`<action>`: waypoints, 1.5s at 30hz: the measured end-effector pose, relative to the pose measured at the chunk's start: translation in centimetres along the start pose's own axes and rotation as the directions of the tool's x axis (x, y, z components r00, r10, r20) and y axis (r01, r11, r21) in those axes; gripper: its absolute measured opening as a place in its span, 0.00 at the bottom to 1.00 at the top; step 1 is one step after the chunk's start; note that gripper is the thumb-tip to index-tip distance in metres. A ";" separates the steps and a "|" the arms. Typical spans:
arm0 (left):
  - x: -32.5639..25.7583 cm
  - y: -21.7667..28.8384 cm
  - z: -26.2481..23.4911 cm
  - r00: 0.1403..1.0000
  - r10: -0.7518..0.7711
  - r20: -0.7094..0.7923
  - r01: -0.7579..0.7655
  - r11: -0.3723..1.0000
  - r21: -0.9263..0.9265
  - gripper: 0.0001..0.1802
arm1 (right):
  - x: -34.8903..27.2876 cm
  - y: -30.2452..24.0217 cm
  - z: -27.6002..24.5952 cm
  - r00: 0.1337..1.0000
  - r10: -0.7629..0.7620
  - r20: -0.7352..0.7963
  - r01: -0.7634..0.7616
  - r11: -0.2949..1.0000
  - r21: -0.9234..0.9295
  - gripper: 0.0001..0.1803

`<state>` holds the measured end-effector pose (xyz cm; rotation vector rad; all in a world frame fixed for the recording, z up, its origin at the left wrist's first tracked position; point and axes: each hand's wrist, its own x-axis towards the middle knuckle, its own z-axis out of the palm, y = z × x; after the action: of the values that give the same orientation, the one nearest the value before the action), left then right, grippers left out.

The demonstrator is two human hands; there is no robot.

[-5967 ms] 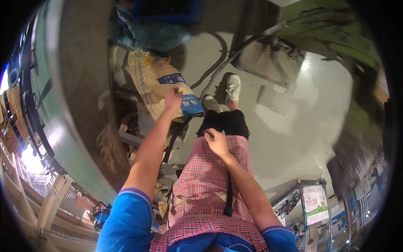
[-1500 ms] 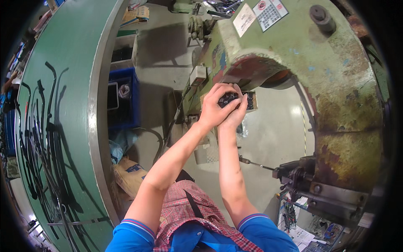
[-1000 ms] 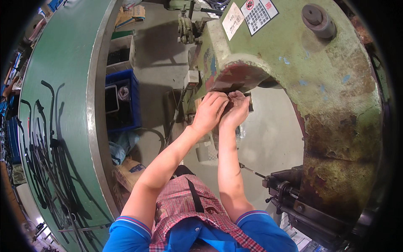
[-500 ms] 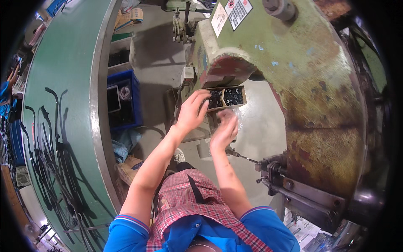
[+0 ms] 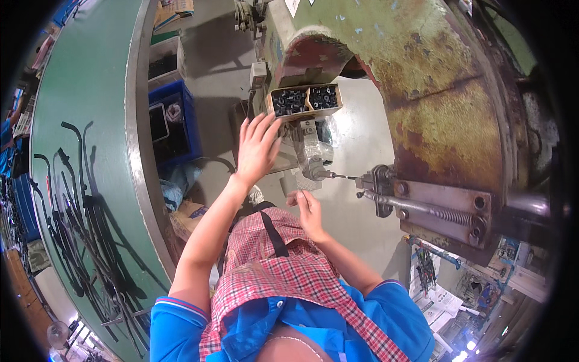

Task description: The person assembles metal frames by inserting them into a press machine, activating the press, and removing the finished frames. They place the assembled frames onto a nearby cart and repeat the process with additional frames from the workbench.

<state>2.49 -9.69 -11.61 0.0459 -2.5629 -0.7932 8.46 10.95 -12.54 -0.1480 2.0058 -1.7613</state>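
Observation:
My left hand is raised with its fingers spread, beside the near left corner of a tan two-compartment box. Nothing shows in its grasp. Small black parts fill both compartments of the box. My right hand is close to my apron, fingers curled and thumb against them; whatever may be between them is too small to make out. Between the box and my right hand stands a metal fixture with a rod running to the right.
A green press with worn paint arches over the right side, a spring assembly on its flank. To the left runs a green table bearing bent black rods. A blue crate and a white bin sit on the floor.
My right hand has drawn back from the box toward my apron. My left hand has come away from the box's left compartment. The whole view has shifted, with the box higher in it.

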 end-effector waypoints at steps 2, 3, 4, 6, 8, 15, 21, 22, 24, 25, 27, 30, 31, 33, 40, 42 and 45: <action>-4.0 -0.1 -0.9 0.998 -0.063 0.027 0.064 0.998 -0.021 0.24 | 0.1 0.9 -0.8 0.998 -0.014 0.053 0.017 0.999 -0.045 0.16; -6.0 0.1 -1.8 0.992 -0.110 0.061 0.113 0.993 -0.040 0.24 | 0.0 1.2 -1.0 0.996 -0.012 0.083 0.018 0.997 -0.069 0.16; -8.3 0.0 -2.3 0.982 -0.161 0.094 0.168 0.984 -0.067 0.23 | 0.2 1.4 -1.0 0.995 0.001 0.097 0.006 0.997 -0.073 0.15; -13.9 -0.2 -3.3 0.945 -0.285 0.161 0.304 0.947 -0.108 0.20 | 0.6 1.1 -0.4 0.984 0.016 0.175 0.010 0.990 -0.144 0.14; -19.6 0.5 -4.8 0.894 -0.402 0.200 0.428 0.897 -0.112 0.18 | 1.5 1.0 1.5 0.961 0.040 0.274 0.008 0.985 -0.172 0.12; -28.0 7.4 -12.2 0.735 -0.673 -0.082 0.669 0.740 -0.069 0.15 | 3.4 -1.0 11.8 0.615 0.010 0.788 0.238 0.951 -0.197 0.09; -33.6 12.1 -18.1 0.299 -0.650 -0.699 0.852 0.511 -0.111 0.14 | -1.1 -5.6 25.6 0.042 -0.217 0.975 0.749 0.653 0.113 0.14; -35.2 12.9 -18.8 0.196 -0.601 -0.775 0.895 0.432 -0.109 0.14 | -2.7 -6.1 27.8 -0.082 -0.289 0.954 0.784 0.573 0.240 0.19; -38.6 13.8 -19.9 -0.021 -0.478 -0.878 0.947 0.273 -0.171 0.16 | -6.0 -7.4 32.4 -0.281 -0.363 0.888 0.812 0.403 0.422 0.28; -40.6 13.7 -20.5 -0.127 -0.407 -0.904 0.954 0.199 -0.224 0.18 | -7.6 -7.9 35.0 -0.350 -0.377 0.858 0.817 0.324 0.476 0.33; -45.0 11.9 -20.9 -0.365 -0.364 -0.857 0.896 0.111 -0.429 0.24 | -9.6 -8.7 40.7 -0.440 -0.352 0.826 0.861 0.096 0.499 0.41; -51.3 6.5 -20.3 -0.657 -0.597 -0.460 0.430 0.205 -0.880 0.38 | -12.4 -9.0 49.8 -0.488 -0.256 0.834 0.869 -0.230 0.438 0.43; -51.3 5.3 -21.4 -0.658 -0.644 -0.391 0.315 0.236 -0.919 0.42 | -12.4 -8.4 52.9 -0.501 -0.211 0.839 0.832 -0.383 0.400 0.43; -51.9 3.1 -23.4 -0.615 -0.738 -0.278 0.054 0.312 -0.948 0.31 | -13.5 -8.1 56.9 -0.489 -0.078 0.869 0.828 -0.355 0.434 0.47; -55.7 9.3 -26.5 -0.573 -0.805 -0.152 -0.233 0.338 -0.912 0.16 | -14.5 -9.4 58.6 -0.601 0.111 0.792 0.750 -0.264 0.606 0.17; -59.3 16.4 -27.3 -0.498 -0.842 -0.206 -0.191 0.338 -0.922 0.19 | -15.6 -10.6 56.5 -0.601 0.193 0.776 0.729 -0.266 0.631 0.12; -62.4 25.8 -26.1 -0.562 -0.822 -0.096 -0.137 0.207 -0.969 0.25 | -18.5 -9.0 51.2 -0.719 0.329 0.613 0.561 -0.246 0.790 0.11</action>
<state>72.25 8.12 -4.25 1.4596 -0.0764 -1.2070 43.80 -30.27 -2.53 -3.1179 0.3659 0.2654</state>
